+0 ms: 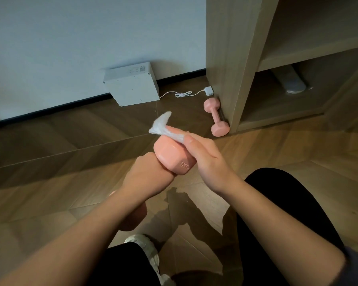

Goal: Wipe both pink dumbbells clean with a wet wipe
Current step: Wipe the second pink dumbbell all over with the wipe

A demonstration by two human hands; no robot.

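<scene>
Wooden floor (70, 162) in a herringbone pattern fills the scene, with a shelf unit (236, 58) standing at its far side. Well in front of the shelf unit, the handle of the held dumbbell (172, 153) is wrapped in the left hand (147, 172), closed in a fist, so that one pink head is raised and the other hangs below the wrist. Against the raised head a wet wipe (163, 125) is pinched and pressed by the thumb and fingers of the right hand (205, 155); its free end sticks up, touching nothing. The second dumbbell (215, 117) lies on the floor against the foot of the shelf unit, apparently untouched by the wipe. Left of the shelf unit, a white box (132, 85) and a coiled cable (182, 94) are seen by the wall. A dampened surface could be made slick, and the weight could be lost from the fist onto the shoe below. The handle, covered by the fist, could be missed unless the hold is shifted.
</scene>
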